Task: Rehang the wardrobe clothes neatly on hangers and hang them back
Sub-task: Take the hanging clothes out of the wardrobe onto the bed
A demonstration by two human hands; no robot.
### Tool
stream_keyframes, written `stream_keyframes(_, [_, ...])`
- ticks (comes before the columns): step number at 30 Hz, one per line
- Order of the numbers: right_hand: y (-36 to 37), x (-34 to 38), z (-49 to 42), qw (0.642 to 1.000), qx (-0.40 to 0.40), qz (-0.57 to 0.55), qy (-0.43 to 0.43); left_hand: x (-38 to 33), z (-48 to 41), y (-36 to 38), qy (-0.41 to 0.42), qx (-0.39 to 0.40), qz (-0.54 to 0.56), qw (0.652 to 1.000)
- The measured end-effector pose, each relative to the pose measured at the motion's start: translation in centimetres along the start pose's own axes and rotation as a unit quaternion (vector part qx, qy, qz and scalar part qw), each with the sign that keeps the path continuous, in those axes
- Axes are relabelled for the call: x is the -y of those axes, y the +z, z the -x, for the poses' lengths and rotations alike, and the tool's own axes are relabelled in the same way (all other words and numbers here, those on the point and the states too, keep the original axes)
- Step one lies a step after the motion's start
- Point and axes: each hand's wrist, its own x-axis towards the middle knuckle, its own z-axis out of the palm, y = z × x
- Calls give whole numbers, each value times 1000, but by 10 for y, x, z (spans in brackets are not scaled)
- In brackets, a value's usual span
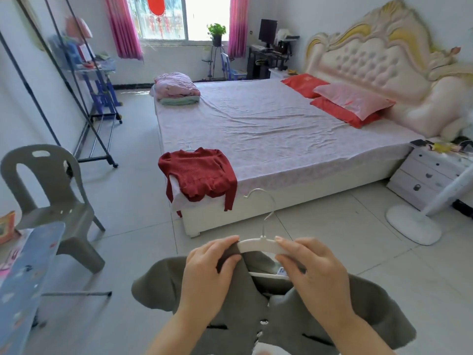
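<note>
Head view: a bedroom is seen from above and behind two hands held low in front of the person.
Left hand (210, 267): its fingers (226, 260) are curled around a fold of the grey jacket's collar, which is gripped against the left end of the hanger.
Right hand (312, 270): its fingers (289, 262) are closed around the right arm of the hanger, with the thumb laid along the top.
Hanger (258, 245): white, with a metal hook pointing away from the person; it is held level between both hands, above the floor.
Grey jacket (281, 316): it is draped below the hanger, front opening upward, with pale buttons seen down the middle and both sleeves spread outward. How far the hanger is seated in the shoulders cannot be told.
Red sweater (202, 172): it is laid on the near corner of the bed, with both sleeves hanging over the edge; a thin hook is seen at its neck.
Bed (281, 129): covered with a pale sheet; red and pink pillows (353, 101) are placed at the headboard, and folded bedding (176, 88) at the far corner.
Garment rack (94, 139): a black frame on wheels is stood along the left wall.
Chair (51, 198): grey plastic, set between the rack and the ironing board (28, 285).
Nightstand (422, 175): white, beside the bed on the right, with a fan base (412, 224) just in front.
</note>
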Motion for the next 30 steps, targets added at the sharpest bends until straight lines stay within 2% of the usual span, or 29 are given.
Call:
stream_keyframes(11, [135, -95, -191, 993, 45, -99, -51, 48, -198, 48, -63, -83, -44, 994])
stream_keyframes(15, [185, -112, -247, 987, 60, -131, -75, 73, -258, 55, -78, -116, -28, 990])
stream_keyframes(21, [279, -135, -334, 984, 70, -143, -85, 137, -361, 66, -88, -136, -26, 987])
stream_keyframes(30, [407, -142, -450, 977, 116, -163, -71, 232, -507, 55, -98, -117, -23, 988])
